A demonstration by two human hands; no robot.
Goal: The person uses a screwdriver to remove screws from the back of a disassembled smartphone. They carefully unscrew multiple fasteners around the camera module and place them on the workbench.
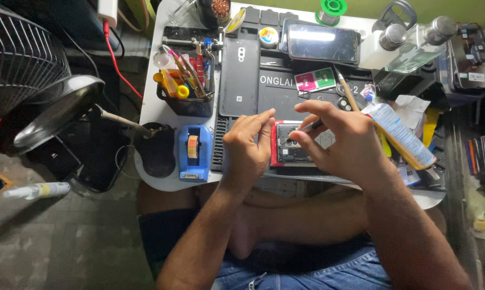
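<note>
The opened phone [290, 144] is lying flat on the dark work mat [242, 115], directly under the fingertips of both hands. The left hand [247, 147] is curling over its left edge, fingers bent and pressing down to steady it rather than closing around it. The right hand [336, 138] is pinching a thin metal tool [310, 127] between thumb and forefinger, the tip angling down onto the phone's upper part, just right of the left fingertips.

The phone is showing a red frame along its left side and a dark interior with small components, its back cover being off. A pale grid-like patch is sitting at its right, under the right palm.

Both hands are covering much of the phone, so its lower and right edges are hidden, and the tool's tip is too small to identify. Beyond the fingers, an intact smartphone [322, 44] is lying screen up; left of the left hand, a blue tape dispenser [194, 152] is standing.
</note>
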